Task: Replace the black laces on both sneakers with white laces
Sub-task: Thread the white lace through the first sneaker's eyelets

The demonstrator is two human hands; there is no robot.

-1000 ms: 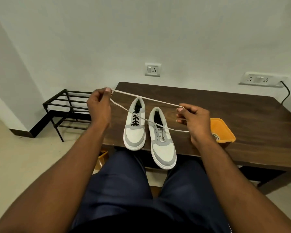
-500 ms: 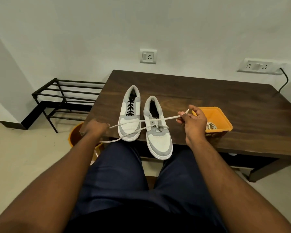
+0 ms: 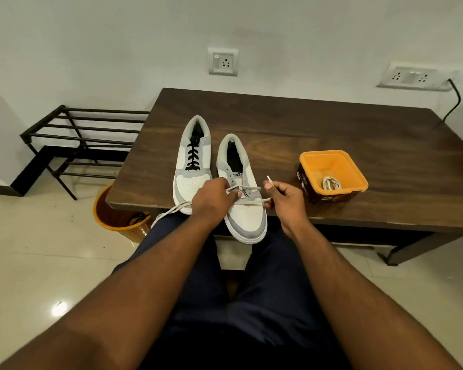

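White lace crosses the right sneaker; left hand and right hand pinch it.

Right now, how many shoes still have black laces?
1. The left shoe on the table keeps its black laces. The right shoe has none; both hands are threading a white lace there.

Two white-and-grey low sneakers are seen side by side, toes toward the viewer, on a dark brown wooden table. The left sneaker is laced in black; across the lowest eyelets of the right sneaker a white flat lace is threaded. One strand is pinched by the left hand over the toe area, and the other end, tip upward, by the right hand. An orange square plastic tub, in which another coiled white lace lies, stands near the right sneaker.
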